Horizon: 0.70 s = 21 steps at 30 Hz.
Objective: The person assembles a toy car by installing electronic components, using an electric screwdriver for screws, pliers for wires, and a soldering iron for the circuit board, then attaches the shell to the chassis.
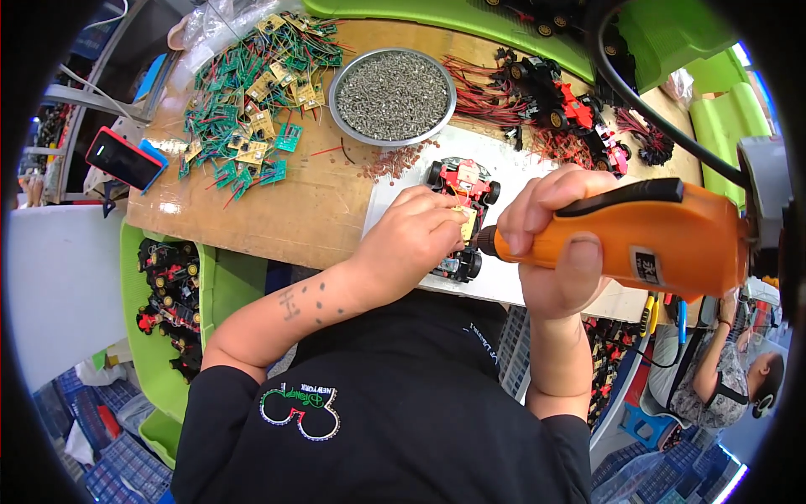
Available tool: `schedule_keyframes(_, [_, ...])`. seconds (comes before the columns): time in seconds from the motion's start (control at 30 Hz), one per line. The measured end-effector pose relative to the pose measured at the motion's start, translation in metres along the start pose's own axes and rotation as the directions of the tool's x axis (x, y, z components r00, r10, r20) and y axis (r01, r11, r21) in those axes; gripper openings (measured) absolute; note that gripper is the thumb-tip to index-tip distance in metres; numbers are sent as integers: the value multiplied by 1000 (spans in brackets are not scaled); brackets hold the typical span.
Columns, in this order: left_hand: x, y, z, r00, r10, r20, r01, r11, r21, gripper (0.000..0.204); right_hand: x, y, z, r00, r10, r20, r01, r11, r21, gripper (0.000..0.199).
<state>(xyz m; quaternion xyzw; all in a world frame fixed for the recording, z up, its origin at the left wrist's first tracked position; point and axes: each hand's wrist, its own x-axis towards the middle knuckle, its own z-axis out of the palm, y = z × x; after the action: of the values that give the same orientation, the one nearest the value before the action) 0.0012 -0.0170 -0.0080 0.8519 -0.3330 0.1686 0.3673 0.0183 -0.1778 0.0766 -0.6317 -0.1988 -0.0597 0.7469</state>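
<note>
A small toy car chassis (467, 178), red and black with dark wheels, lies on a white board (512, 186) in front of me. A yellowish circuit board (469, 225) sits on its middle. My left hand (417, 239) is closed at the car's left side, fingertips pressed together on the circuit board. In my right hand (561, 239) is an orange electric screwdriver (663, 239), held level, fingers wrapped round its body. Its dark nose (487, 240) points left and meets the car beside my left fingertips. The bit's tip and any screw are hidden.
Behind the car stands a metal bowl (335, 99) of small screws. Wired circuit boards (243, 126) pile up at back left, a phone (122, 158) near them. Car parts with red wires (537, 101) lie at back right. Green bins (222, 294) flank the table. Another person (714, 386) sits at right.
</note>
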Motion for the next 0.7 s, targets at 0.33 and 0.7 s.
schedule_keyframes(0.33, [9,0,-15,988,-154,-12,154,985,73,20,13,-16,7,1000,-3,0,3,998,70,53])
schedule_keyframes(0.7, [10,-11,-12,972,-235,1,234,972,24,25,23,-10,11,998,-5,62,-3,991,133,49])
